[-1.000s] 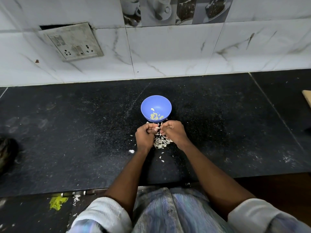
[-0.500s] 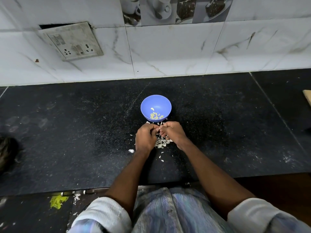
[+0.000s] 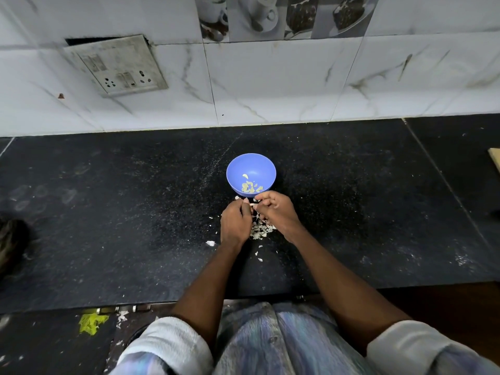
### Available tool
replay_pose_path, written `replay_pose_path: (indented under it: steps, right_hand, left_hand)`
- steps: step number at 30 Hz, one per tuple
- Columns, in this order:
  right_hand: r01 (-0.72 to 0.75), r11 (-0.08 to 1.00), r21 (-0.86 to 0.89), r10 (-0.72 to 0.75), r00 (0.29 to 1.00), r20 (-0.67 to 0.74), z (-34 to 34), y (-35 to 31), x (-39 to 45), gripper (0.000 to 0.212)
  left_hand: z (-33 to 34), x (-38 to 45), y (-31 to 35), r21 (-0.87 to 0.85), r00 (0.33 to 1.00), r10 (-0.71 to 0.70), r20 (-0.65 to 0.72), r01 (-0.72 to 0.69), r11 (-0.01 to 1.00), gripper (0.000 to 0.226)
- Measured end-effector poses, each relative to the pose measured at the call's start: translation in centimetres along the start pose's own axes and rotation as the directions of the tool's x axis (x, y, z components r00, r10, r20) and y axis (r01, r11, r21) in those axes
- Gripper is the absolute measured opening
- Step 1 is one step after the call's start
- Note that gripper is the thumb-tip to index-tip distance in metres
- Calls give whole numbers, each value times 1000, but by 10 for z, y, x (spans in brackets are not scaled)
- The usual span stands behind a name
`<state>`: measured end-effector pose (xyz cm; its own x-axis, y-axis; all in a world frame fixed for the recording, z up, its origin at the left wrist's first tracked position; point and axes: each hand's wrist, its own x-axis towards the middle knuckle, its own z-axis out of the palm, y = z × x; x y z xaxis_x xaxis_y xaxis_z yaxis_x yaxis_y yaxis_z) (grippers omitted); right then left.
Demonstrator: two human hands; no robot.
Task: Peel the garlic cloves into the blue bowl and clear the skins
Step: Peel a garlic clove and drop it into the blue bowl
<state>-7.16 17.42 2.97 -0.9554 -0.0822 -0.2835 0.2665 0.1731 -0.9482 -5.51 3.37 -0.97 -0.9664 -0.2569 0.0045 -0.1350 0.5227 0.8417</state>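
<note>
Since a moment ago we are lifting our right hand (image 3: pixel 276 212) slightly toward the blue bowl (image 3: pixel 251 163), its fingers opening a little while they are still pinching a small pale garlic clove (image 3: pixel 253 204) together with our left hand (image 3: pixel 234 223), whose fingers are curling round it. Nearer than the bowl, under both hands, papery white skins (image 3: pixel 261 230) are lying in a ragged heap, with flakes scattering beside it. Inside the round, smooth plastic bowl, peeled yellowish cloves (image 3: pixel 250 186) are resting. All of this is sitting on a black speckled stone counter (image 3: pixel 108 212). Beyond the bowl, glossy marble-patterned wall tiles (image 3: pixel 270 85) are rising, and a grimy switch plate (image 3: pixel 116 66) is hanging tilted.
</note>
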Motion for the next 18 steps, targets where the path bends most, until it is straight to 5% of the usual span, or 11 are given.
replay_pose_path:
  steps: [6, 10, 14, 18]
  right_hand:
    - [141, 973, -182, -143, 990, 2, 4, 4, 4, 7]
    - [177, 938, -299, -224, 966, -130, 7, -1, 13, 8]
    - [118, 881, -458, -260, 930, -260, 10, -18, 30, 13]
    - [48, 815, -578, -242, 934, -264, 15, -29, 37, 27]
  left_hand:
    - [-2, 1, -2, -8, 999, 55, 4, -55, 998, 42]
    - [-8, 4, -5, -74, 1000, -12, -17, 10, 997, 43]
    - [-18, 6, -14, -213, 975, -162, -152, 127, 969, 27]
    - [-28, 4, -24, -196, 967, -183, -178, 147, 969, 42]
